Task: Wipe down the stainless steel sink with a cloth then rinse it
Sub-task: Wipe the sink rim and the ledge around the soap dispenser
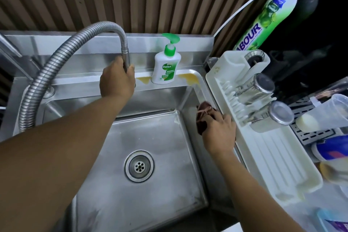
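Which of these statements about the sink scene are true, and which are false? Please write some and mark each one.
1. The left hand grips the end of the flexible faucet hose. True.
2. The right hand holds a dark cloth on the right rim of the sink. True.
3. A stream of water is falling onto the drain. False: no stream shows, and the drain is uncovered.
4. The soap bottle lies on its side in the basin. False: the soap bottle stands upright on the back ledge.
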